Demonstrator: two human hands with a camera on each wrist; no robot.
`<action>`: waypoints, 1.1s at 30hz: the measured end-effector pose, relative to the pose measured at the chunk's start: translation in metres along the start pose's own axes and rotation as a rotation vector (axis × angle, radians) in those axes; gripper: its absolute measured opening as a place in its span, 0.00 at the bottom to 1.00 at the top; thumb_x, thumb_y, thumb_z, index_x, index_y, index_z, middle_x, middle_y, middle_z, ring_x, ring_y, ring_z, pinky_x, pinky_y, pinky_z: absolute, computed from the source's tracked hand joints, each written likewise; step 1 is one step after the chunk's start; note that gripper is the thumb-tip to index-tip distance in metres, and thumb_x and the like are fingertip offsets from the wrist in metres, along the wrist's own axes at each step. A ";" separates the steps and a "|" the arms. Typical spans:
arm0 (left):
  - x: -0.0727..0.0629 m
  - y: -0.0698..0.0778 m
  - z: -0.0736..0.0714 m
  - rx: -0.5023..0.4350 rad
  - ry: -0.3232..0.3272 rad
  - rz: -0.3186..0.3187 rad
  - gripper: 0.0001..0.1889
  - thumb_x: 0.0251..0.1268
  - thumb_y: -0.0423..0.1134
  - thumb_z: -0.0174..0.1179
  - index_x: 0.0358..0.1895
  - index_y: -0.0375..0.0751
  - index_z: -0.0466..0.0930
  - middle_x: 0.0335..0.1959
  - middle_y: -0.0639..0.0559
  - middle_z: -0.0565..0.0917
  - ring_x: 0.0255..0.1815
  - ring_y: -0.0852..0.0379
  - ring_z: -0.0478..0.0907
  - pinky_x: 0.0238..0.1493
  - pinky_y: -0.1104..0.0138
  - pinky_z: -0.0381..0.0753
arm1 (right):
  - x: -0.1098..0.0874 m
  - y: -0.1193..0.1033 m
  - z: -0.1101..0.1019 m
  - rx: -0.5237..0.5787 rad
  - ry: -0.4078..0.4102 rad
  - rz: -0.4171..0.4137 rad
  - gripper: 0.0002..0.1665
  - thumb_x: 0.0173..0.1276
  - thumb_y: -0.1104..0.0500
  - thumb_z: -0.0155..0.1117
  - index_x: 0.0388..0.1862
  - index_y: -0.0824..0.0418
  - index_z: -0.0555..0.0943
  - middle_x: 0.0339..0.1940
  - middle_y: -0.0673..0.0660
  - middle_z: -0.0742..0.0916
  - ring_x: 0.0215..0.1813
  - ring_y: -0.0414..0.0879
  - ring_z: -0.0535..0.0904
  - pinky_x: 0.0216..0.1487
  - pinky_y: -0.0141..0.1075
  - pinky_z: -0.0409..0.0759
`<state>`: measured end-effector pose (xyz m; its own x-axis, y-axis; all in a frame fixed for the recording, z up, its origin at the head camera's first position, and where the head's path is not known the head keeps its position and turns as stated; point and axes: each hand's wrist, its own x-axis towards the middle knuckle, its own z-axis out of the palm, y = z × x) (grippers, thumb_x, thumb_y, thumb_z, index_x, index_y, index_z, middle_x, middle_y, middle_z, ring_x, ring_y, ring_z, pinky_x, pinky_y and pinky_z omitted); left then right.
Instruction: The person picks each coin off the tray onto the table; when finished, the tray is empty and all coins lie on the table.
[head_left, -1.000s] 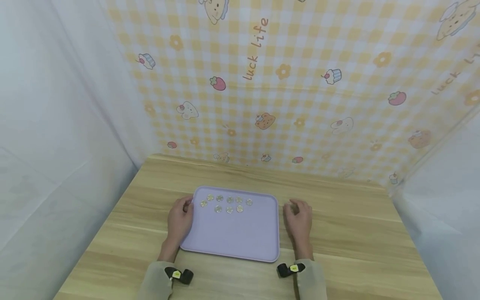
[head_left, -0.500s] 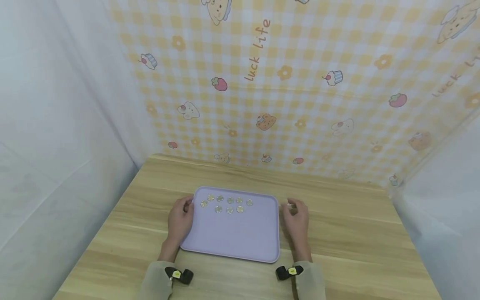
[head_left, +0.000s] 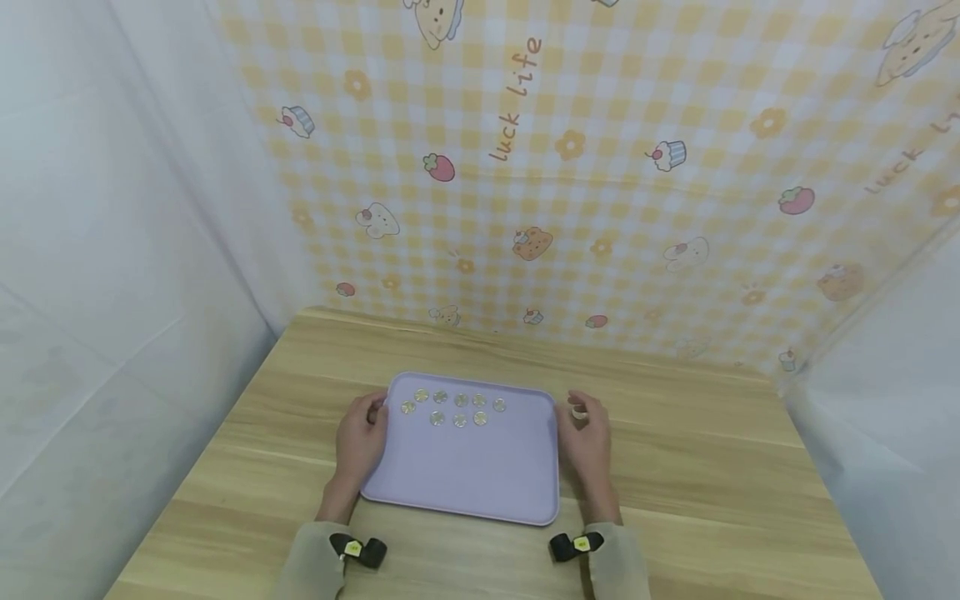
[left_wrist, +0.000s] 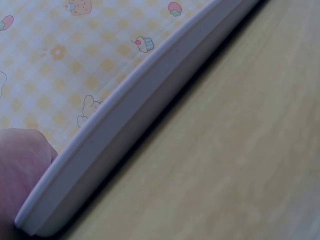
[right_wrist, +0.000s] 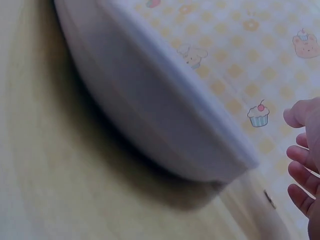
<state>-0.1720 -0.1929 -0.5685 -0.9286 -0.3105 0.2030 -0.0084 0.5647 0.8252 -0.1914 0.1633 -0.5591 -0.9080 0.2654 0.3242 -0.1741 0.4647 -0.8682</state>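
Observation:
A lilac tray point(head_left: 487, 475) lies on the wooden table, with several shiny coins point(head_left: 461, 400) in two loose rows across its far left part. My left hand point(head_left: 362, 442) grips the tray's left edge, its thumb over the rim. In the left wrist view, part of this hand point(left_wrist: 22, 165) shows behind the tray wall point(left_wrist: 125, 110). My right hand point(head_left: 588, 442) is right at the tray's right edge, fingers loosely bent. The right wrist view shows its fingers point(right_wrist: 302, 170) spread beside the tray corner point(right_wrist: 210, 145). A small coin-like piece point(head_left: 579, 412) shows between thumb and forefinger, seemingly on the table.
The wooden table point(head_left: 697, 467) extends on both sides of the tray. Behind it hangs a yellow checked cloth point(head_left: 570, 192) with cartoon prints; white sheets point(head_left: 112, 250) close off the sides.
My right hand has moved left, up to the tray's right edge, and the small coin-like piece has come into sight between its fingers. The left hand and tray stay put.

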 end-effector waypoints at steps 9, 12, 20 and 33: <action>0.000 0.001 0.000 0.006 -0.007 -0.004 0.15 0.72 0.35 0.56 0.57 0.37 0.80 0.41 0.45 0.83 0.36 0.54 0.77 0.35 0.69 0.76 | -0.001 -0.014 0.004 0.026 -0.073 -0.049 0.21 0.63 0.60 0.72 0.54 0.66 0.81 0.48 0.60 0.85 0.51 0.50 0.76 0.51 0.42 0.75; 0.000 0.000 0.000 0.010 -0.011 -0.005 0.15 0.72 0.35 0.56 0.57 0.36 0.80 0.41 0.45 0.83 0.37 0.54 0.77 0.35 0.70 0.76 | -0.002 -0.017 0.006 0.026 -0.071 -0.063 0.20 0.63 0.61 0.72 0.52 0.66 0.82 0.47 0.60 0.85 0.50 0.49 0.76 0.50 0.42 0.76; 0.001 0.002 -0.001 0.007 -0.005 -0.006 0.14 0.72 0.36 0.56 0.57 0.37 0.80 0.42 0.45 0.83 0.37 0.54 0.77 0.36 0.69 0.76 | -0.008 -0.027 0.018 -0.013 -0.113 -0.122 0.20 0.62 0.62 0.72 0.52 0.67 0.82 0.46 0.60 0.86 0.49 0.53 0.78 0.48 0.46 0.78; 0.001 -0.001 0.000 0.000 0.003 -0.003 0.14 0.71 0.34 0.57 0.56 0.36 0.81 0.42 0.45 0.83 0.37 0.53 0.77 0.37 0.68 0.76 | -0.017 -0.032 0.039 -0.016 -0.168 -0.196 0.18 0.60 0.62 0.73 0.50 0.64 0.83 0.45 0.59 0.88 0.47 0.53 0.80 0.48 0.44 0.79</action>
<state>-0.1729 -0.1934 -0.5690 -0.9276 -0.3144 0.2019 -0.0112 0.5634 0.8261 -0.1856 0.1110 -0.5512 -0.9084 0.0257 0.4173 -0.3479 0.5072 -0.7885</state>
